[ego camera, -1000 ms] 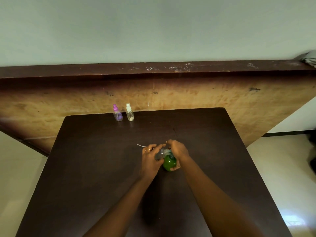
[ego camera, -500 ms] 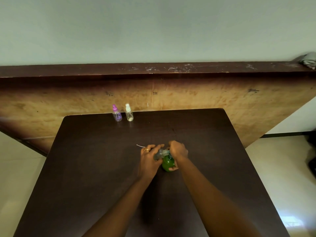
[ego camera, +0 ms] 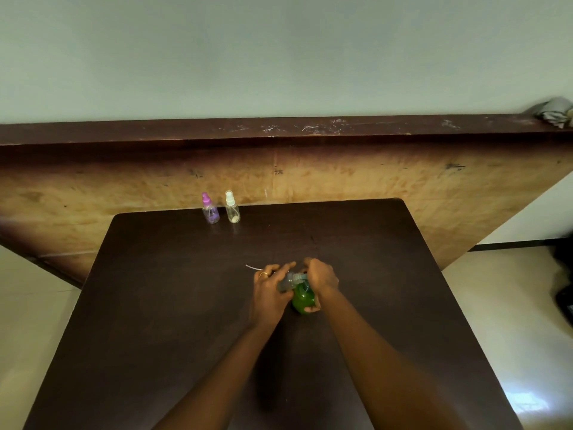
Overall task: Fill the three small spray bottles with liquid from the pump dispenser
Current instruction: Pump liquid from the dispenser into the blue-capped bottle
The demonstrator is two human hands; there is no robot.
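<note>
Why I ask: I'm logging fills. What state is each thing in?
Purple-cap bottle: upright, capped, untouched.
White-cap bottle: upright, capped, untouched.
Dispenser: upright, holds green liquid, gripped by right hand.
Clear bottle: tilted, held by left hand at the spout.
White tube: lying on table.

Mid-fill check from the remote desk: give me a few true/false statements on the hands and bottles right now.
1. The right hand grips the green pump dispenser. True.
2. The left hand is empty. False: it holds a small clear bottle at the pump spout.
3. The purple-capped bottle and the white-capped bottle stand upright at the far edge of the table. True.
4. The purple-capped bottle stands right of the white-capped bottle. False: it stands left of it.
</note>
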